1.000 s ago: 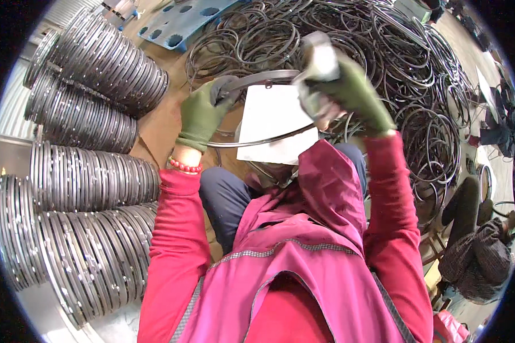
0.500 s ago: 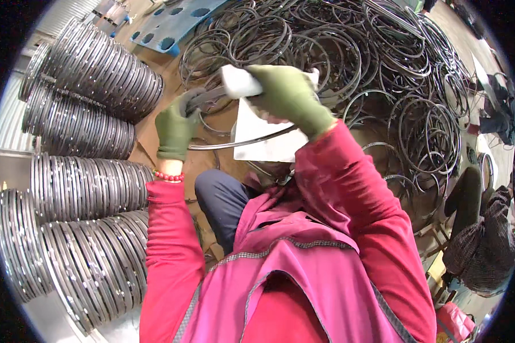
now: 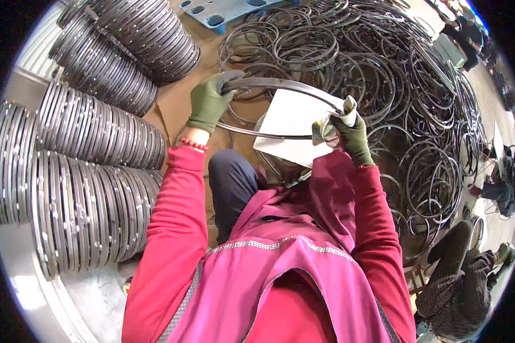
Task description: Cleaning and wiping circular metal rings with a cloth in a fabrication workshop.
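Observation:
A dark metal ring (image 3: 280,84) is held up in front of me between both hands. My left hand (image 3: 210,102), in a green glove, is closed round the ring's left side. My right hand (image 3: 349,134), gloved too, presses a whitish cloth (image 3: 329,127) against the ring's right side. Part of the ring is hidden by the cloth and the right-hand fingers. Below the ring lies a white board or sheet (image 3: 292,111), close to my knee.
A big heap of loose rings (image 3: 383,63) covers the floor ahead and to the right. Several stacked rows of rings (image 3: 97,128) stand at the left. A blue pallet (image 3: 212,17) lies at the back. Another person's dark-clothed legs (image 3: 460,291) show at the lower right.
My right hand has moved right and nearer to me along the ring with the cloth. The left hand still grips the ring, and the whole view has shifted.

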### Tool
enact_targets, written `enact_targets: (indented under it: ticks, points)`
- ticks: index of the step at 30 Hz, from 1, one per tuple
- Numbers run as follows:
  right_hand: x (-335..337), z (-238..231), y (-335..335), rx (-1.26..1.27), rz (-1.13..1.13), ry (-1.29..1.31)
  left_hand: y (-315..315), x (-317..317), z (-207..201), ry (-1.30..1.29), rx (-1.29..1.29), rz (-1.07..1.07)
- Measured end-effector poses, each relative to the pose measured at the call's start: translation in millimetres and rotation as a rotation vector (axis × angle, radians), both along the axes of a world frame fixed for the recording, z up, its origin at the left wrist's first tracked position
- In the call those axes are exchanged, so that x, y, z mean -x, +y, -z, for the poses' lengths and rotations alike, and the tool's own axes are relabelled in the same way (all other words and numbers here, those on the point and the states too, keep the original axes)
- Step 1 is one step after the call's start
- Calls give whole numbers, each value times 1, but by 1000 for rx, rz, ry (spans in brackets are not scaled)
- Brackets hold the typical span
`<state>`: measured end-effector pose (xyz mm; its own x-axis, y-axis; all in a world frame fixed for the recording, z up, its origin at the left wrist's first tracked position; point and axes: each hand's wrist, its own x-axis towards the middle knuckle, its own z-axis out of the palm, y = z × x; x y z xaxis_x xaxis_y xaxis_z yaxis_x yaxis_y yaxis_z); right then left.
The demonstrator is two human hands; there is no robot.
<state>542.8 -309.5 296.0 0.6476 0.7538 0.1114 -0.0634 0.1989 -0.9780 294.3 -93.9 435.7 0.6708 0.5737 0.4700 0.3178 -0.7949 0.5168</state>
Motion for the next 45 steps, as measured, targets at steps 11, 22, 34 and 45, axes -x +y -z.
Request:
enact_targets:
  ticks: [11,22,34,45]
  points:
    - [26,-104,22,235,39,-689,-3,-8,6,22,16,-46]
    - [63,-166,74,391,47,-1145,3,-36,3,82,-138,2]
    - [-10,-14,3,70,149,-301,7,-10,22,-133,-183,-88]
    - [9,13,-15,71,60,-87,17,7,32,-388,-255,-140]
